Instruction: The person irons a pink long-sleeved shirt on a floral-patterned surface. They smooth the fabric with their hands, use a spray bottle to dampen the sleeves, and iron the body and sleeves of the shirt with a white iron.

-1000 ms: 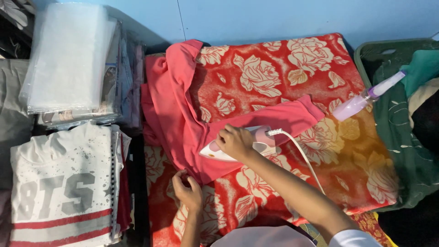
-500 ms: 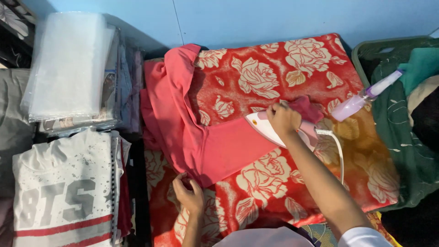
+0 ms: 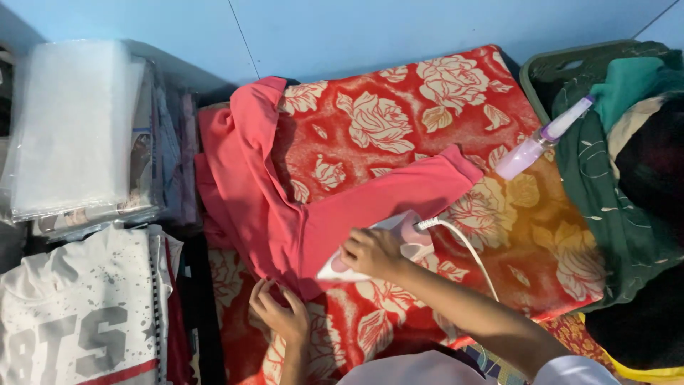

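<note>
- Fingers of the right hand (image 3: 372, 251) are clenched around the handle of a white iron (image 3: 377, 246), which sits on the lower edge of a pink garment (image 3: 299, 207); fingers of the left hand (image 3: 279, 314) pinch that garment's hem just below and to the left of the iron's tip.
- Biggest risk, as I judge it: the red floral blanket (image 3: 399, 121) under the garment is soft and rumpled, so the iron may press creases in or tip if let go.
- Left fingers lie near the hot soleplate; a stroke towards them could burn them.
- White cord (image 3: 467, 246) trails over the right forearm and may snag or drag the iron off line.
- Pale purple spray bottle (image 3: 538, 139) lies on the blanket's right edge, beside a green basket (image 3: 570, 60) of clothes, and could roll off.
</note>
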